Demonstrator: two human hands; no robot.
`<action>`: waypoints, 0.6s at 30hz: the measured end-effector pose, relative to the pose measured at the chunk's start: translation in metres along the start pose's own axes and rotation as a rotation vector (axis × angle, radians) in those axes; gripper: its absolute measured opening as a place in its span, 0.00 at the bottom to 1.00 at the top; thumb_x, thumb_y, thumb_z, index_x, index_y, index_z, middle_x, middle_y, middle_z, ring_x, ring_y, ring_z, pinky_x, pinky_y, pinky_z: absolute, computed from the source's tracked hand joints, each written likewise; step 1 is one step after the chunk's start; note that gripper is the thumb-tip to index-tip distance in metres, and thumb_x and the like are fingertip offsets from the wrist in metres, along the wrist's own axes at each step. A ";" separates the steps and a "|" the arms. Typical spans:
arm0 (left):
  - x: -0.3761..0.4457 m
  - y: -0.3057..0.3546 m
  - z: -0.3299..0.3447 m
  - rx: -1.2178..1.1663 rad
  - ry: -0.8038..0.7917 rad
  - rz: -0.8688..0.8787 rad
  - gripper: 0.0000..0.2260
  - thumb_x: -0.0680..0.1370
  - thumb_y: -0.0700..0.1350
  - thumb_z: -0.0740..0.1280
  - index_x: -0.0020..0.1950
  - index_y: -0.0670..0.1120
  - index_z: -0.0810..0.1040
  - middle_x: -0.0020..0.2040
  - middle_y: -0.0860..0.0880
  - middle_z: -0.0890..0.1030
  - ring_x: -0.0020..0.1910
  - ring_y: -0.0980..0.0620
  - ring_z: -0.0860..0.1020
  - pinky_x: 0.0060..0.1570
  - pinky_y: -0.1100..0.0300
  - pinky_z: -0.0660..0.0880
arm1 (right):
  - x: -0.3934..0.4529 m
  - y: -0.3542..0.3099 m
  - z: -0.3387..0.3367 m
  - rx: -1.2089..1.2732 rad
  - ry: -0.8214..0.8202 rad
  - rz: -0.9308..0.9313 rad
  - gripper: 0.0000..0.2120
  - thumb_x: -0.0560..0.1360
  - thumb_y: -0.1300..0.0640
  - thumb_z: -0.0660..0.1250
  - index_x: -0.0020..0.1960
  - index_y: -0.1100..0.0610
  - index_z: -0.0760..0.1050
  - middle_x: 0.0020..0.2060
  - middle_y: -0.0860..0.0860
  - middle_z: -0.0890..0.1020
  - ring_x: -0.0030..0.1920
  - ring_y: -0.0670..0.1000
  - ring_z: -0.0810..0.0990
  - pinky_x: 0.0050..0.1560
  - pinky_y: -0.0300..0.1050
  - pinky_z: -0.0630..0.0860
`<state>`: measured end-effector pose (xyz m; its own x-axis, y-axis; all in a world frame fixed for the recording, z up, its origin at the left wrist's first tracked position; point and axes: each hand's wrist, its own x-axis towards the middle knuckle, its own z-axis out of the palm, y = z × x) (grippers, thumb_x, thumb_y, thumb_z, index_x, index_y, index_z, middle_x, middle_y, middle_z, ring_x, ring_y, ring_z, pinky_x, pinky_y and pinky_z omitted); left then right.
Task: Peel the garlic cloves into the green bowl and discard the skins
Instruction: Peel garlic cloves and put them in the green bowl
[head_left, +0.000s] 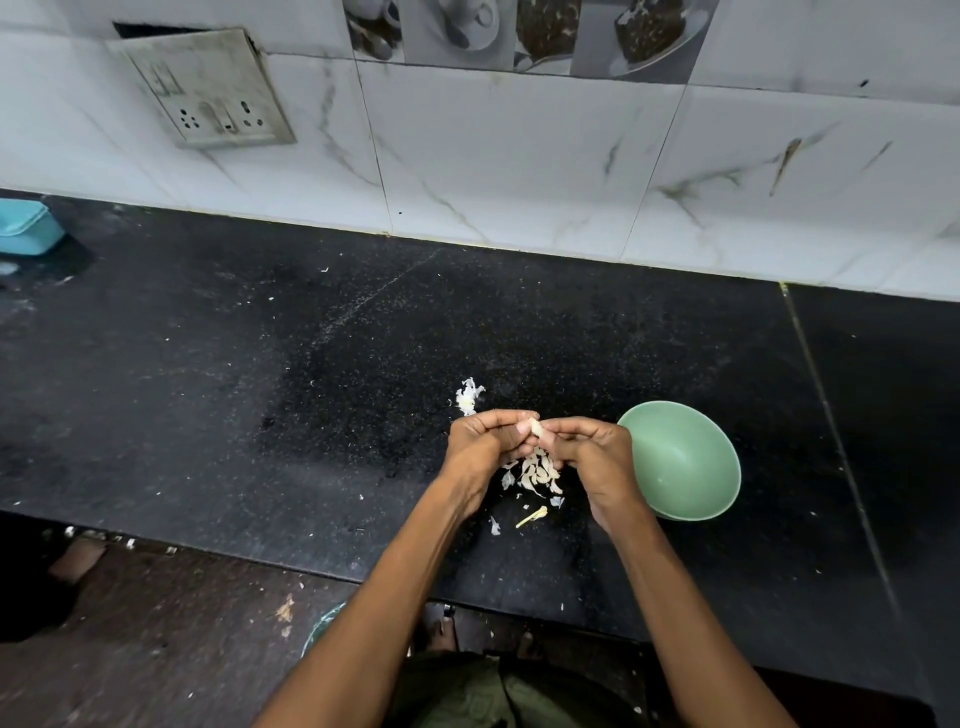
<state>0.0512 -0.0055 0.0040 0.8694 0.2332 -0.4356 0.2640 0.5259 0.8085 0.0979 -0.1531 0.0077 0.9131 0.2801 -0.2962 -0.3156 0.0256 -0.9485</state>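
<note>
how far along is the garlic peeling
Early, it seems. Done: some skins lie loose on the counter, more just beyond the hands. In hand: the left hand and right hand both pinch one clove. Left: the bowl shows no cloves inside, and the skins are not yet discarded.

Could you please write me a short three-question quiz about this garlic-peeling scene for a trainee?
1. True or false: the green bowl already holds peeled cloves.
2. Which hands pinch the garlic clove? A) left only B) right only C) both
3. What lies on the counter below the hands?

Key:
1. False; it looks empty.
2. C: left hand and right hand.
3. A pile of garlic skins.
</note>
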 end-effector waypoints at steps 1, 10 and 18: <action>0.000 0.000 0.000 0.005 -0.003 0.005 0.08 0.76 0.29 0.69 0.53 0.35 0.83 0.43 0.39 0.86 0.38 0.51 0.84 0.41 0.64 0.81 | 0.000 0.001 0.000 0.002 0.011 0.002 0.07 0.71 0.70 0.76 0.44 0.59 0.87 0.37 0.60 0.86 0.34 0.53 0.76 0.35 0.40 0.76; -0.002 -0.001 0.002 0.127 0.052 0.108 0.10 0.74 0.28 0.71 0.50 0.39 0.85 0.40 0.43 0.86 0.37 0.51 0.82 0.43 0.62 0.81 | -0.001 -0.004 0.000 -0.177 0.023 -0.054 0.04 0.75 0.65 0.75 0.46 0.57 0.88 0.38 0.57 0.87 0.36 0.51 0.80 0.36 0.46 0.78; -0.003 -0.003 0.006 0.283 0.052 0.221 0.09 0.71 0.31 0.76 0.48 0.42 0.86 0.43 0.42 0.87 0.42 0.45 0.84 0.48 0.55 0.83 | -0.004 -0.010 0.002 -0.370 0.052 -0.189 0.08 0.74 0.65 0.75 0.42 0.53 0.87 0.33 0.52 0.87 0.33 0.55 0.85 0.37 0.50 0.84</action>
<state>0.0500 -0.0127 0.0050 0.8981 0.3607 -0.2515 0.1833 0.2126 0.9598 0.0966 -0.1528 0.0189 0.9608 0.2549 -0.1089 -0.0352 -0.2774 -0.9601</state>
